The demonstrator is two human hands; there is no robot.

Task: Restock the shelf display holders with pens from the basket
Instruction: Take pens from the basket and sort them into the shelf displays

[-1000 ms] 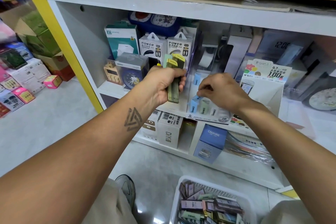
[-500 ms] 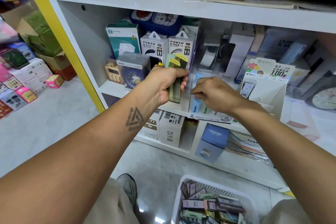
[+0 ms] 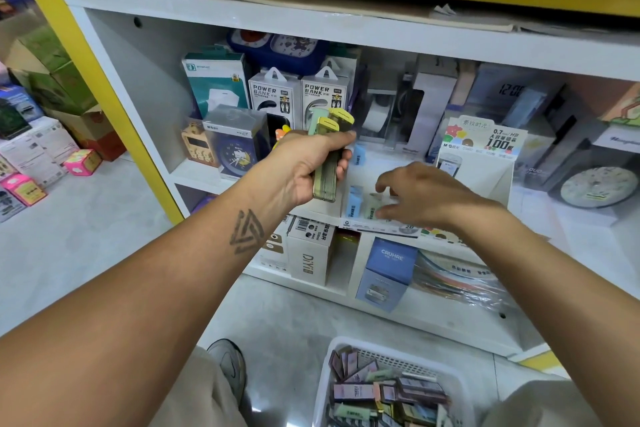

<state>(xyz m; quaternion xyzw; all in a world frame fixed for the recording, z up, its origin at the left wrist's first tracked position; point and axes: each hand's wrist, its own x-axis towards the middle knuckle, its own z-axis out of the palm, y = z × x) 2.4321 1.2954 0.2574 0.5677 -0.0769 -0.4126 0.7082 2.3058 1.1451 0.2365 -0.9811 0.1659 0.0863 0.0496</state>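
Note:
My left hand [image 3: 311, 163] grips a stack of flat green packs [image 3: 327, 170] with yellow tops, held upright in front of the shelf. My right hand [image 3: 422, 194] reaches into the white display holder [image 3: 367, 224] on the middle shelf, fingers spread and relaxed over a pale green pack [image 3: 372, 206] standing in it. Light blue packs [image 3: 354, 201] stand beside that one in the holder. A white basket [image 3: 346, 350] with several mixed packs sits on the floor below.
Power bank boxes [image 3: 273, 97], clocks [image 3: 235, 149] and other boxed goods fill the shelf behind. A white pencil-lead display box [image 3: 481, 149] stands right of the holder. Boxes [image 3: 310, 253] sit on the lower shelf. My shoe [image 3: 228, 364] is beside the basket.
My right hand has gone from a closed pinch over the holder to spread fingers lower down at the pale green pack. My left hand keeps its stack in about the same place.

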